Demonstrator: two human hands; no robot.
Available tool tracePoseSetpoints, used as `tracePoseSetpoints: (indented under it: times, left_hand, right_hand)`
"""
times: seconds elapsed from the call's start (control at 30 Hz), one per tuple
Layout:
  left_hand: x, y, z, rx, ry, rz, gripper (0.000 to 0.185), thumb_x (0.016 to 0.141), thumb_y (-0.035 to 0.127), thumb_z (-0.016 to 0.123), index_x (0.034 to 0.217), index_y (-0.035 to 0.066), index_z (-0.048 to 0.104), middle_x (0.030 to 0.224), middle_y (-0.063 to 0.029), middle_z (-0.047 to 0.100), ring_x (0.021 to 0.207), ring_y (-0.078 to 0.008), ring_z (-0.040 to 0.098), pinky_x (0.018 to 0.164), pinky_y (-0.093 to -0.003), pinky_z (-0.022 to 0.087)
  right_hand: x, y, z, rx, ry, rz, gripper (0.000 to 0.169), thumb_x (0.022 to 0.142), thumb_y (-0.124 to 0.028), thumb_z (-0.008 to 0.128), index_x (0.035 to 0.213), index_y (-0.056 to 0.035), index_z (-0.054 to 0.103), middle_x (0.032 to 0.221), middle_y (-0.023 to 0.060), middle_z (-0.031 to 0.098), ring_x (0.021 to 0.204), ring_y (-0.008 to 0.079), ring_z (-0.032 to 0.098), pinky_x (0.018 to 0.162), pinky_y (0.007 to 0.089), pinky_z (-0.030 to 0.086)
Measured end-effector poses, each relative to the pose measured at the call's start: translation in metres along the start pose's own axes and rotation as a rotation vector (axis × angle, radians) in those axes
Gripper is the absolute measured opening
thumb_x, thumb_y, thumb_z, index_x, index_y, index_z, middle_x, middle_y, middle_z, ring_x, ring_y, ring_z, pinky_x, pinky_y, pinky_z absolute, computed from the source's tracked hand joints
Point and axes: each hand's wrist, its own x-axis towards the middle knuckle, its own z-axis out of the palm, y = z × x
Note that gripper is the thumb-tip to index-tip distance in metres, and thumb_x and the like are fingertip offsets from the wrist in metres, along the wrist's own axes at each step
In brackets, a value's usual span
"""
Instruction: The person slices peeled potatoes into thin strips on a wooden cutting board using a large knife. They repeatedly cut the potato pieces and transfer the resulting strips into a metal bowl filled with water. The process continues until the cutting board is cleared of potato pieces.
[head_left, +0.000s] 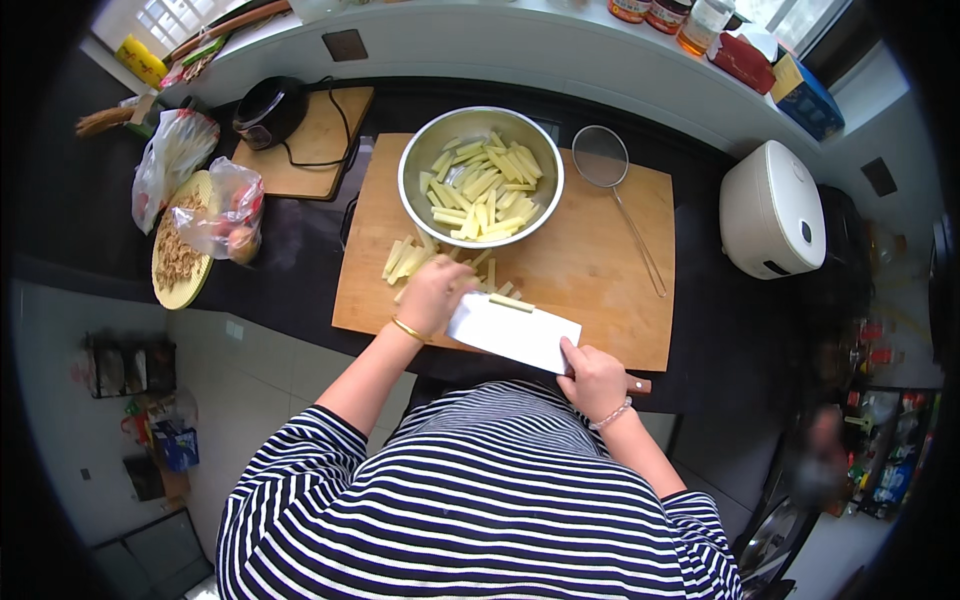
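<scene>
My right hand (598, 381) grips the wooden handle of a cleaver (517, 334), with the index finger along the broad blade. The blade lies tilted nearly flat over the front of a wooden cutting board (622, 322), and one pale stick (511, 303) rests on its upper edge. Beside the blade's left end is my left hand (435, 292), blurred, with fingers bent over pale yellow cut sticks, probably potato (405, 259). Whether it holds any is unclear. Behind the hands, a stainless steel bowl (406, 180) with many similar sticks stands on the board.
A wire-mesh skimmer (600, 156) lies on the board's right side. A white rice cooker (772, 210) stands farther right. At left are a yellow plate (180, 296) of brown shreds, plastic bags (225, 217), and a black pot (270, 112) with a cord on a second board (322, 135).
</scene>
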Motion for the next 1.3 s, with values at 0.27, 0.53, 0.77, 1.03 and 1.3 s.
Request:
tracePoseSetpoints:
  times: [0.27,0.53,0.77,1.03,1.3]
  left_hand:
    - [0.013,-0.031,0.016,0.112,-0.253,0.214,0.019,0.072,0.004,0.058,0.091,0.004,0.063,0.081,-0.0134,0.057,0.078,-0.03,0.055,0.07,-0.0354,0.046]
    - [0.043,-0.036,-0.027,0.19,0.163,0.154,0.012,0.071,0.005,0.063,0.083,0.004,0.062,0.078,-0.0114,0.057,0.071,-0.0285,0.057,0.065,-0.0351,0.047]
    - [0.131,-0.065,-0.011,0.734,-0.533,-0.042,0.015,0.067,0.014,0.065,0.08,0.007,0.063,0.085,-0.01,0.06,0.083,-0.0284,0.057,0.068,-0.0387,0.048]
    - [0.153,-0.066,-0.007,0.606,-0.704,-0.087,0.025,0.064,0.02,0.068,0.085,0.007,0.065,0.091,-0.0125,0.063,0.089,-0.0282,0.059,0.074,-0.0363,0.048]
    - [0.147,-0.064,-0.036,0.46,-0.572,-0.112,0.032,0.062,0.011,0.07,0.094,0.008,0.066,0.093,-0.0118,0.063,0.086,-0.0264,0.06,0.072,-0.0342,0.048]
  right_hand:
    - [0.01,-0.017,0.006,-0.054,-0.044,-0.087,0.05,0.055,-0.016,0.073,0.103,-0.0113,0.059,0.066,0.0047,0.052,0.06,0.0218,0.056,0.054,0.0336,0.045]
    - [-0.026,0.013,-0.014,-0.004,0.074,0.209,0.036,0.059,-0.012,0.064,0.094,-0.0096,0.064,0.059,0.0077,0.054,0.053,0.0238,0.056,0.049,0.0337,0.046]
    - [-0.029,0.028,-0.019,0.113,0.156,0.448,0.031,0.061,-0.008,0.064,0.092,-0.0057,0.065,0.06,0.0098,0.058,0.054,0.024,0.058,0.052,0.0318,0.047]
    - [-0.027,0.024,-0.013,0.195,0.213,0.514,0.029,0.063,-0.006,0.063,0.091,-0.0011,0.065,0.056,0.0128,0.056,0.047,0.0186,0.056,0.049,0.0256,0.043]
    - [-0.03,0.026,-0.013,0.226,0.234,0.512,0.027,0.064,-0.006,0.063,0.091,-0.001,0.065,0.054,0.0118,0.055,0.045,0.0172,0.054,0.048,0.0255,0.042]
